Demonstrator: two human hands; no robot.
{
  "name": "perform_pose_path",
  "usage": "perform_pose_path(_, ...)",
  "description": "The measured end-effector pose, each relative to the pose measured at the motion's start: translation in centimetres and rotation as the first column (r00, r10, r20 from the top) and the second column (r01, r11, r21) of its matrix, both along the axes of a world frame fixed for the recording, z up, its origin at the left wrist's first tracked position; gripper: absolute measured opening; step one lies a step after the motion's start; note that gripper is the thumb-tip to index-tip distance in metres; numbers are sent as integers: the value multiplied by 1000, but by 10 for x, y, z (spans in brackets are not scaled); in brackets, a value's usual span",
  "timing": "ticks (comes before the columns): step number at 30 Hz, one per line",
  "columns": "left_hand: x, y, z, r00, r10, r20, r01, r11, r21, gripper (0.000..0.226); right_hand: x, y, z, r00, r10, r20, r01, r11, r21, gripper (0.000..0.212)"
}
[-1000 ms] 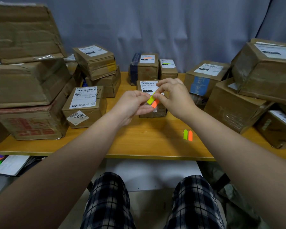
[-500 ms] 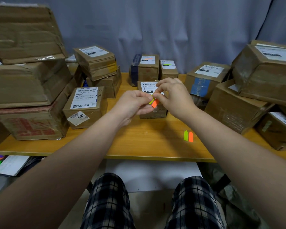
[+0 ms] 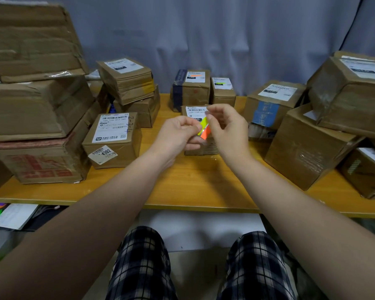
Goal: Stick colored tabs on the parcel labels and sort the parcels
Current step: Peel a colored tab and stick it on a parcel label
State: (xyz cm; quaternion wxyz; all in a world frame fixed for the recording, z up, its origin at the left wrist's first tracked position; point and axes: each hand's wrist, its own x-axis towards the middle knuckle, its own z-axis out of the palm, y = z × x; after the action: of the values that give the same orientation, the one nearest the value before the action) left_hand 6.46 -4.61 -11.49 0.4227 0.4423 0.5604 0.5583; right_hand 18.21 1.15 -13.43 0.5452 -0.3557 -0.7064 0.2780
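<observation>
**Grips closed on the colored tabs (image 3: 204, 130)**

The left hand (image 3: 178, 135) keeps a pinching grip on the lower end of the yellow and orange tabs, with its fingers curled beneath. Just to its right, the right hand (image 3: 228, 128) pinches their upper end between thumb and forefinger, its other fingers curled. Both hover above the worktop (image 3: 193, 182).

Left of the grips sits a labelled parcel (image 3: 112, 146) marked 4302. Directly behind them, partly hidden, stands a small parcel (image 3: 206, 149) with its label (image 3: 196, 110) facing up. Farther back stand two parcels, one bearing an orange tab (image 3: 195, 76), the other a green tab (image 3: 220, 83). Right of the grips is a blue-taped parcel (image 3: 271, 102).
</observation>
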Motion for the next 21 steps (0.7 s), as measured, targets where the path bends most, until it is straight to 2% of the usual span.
perform_pose_path(2, 0, 2, -1, 999, 32, 38, -32, 999, 8, 13, -2, 2, -6, 984, -104, 144, 68, 969, 236, 21)
perform_pose_path(3, 0, 4, -2, 998, 27, 63, -28, 1000, 14, 16, -1, 4, -9, 967, -145, 212, 78, 951, 298, 25)
perform_pose_path(7, -1, 6, -6, 989, -23, 145, 20, 1000, 19, 19, 1, 10, -13, 922, -182, 341, 59, 938, 341, 30)
perform_pose_path(12, 2, 6, -7, 967, -37, 253, 34, 999, 18, 18, 4, 14, -14, 936, -144, 321, 33, 944, 329, 27)
perform_pose_path(18, 6, 10, -10, 963, -51, 264, 46, 999, 28, 19, 9, 14, -16, 961, -140, 237, 60, 948, 314, 22)
perform_pose_path(21, 6, 13, -8, 963, -41, 266, 40, 999, 11, 25, 11, 16, -9, 978, -75, 194, 32, 976, 216, 13)
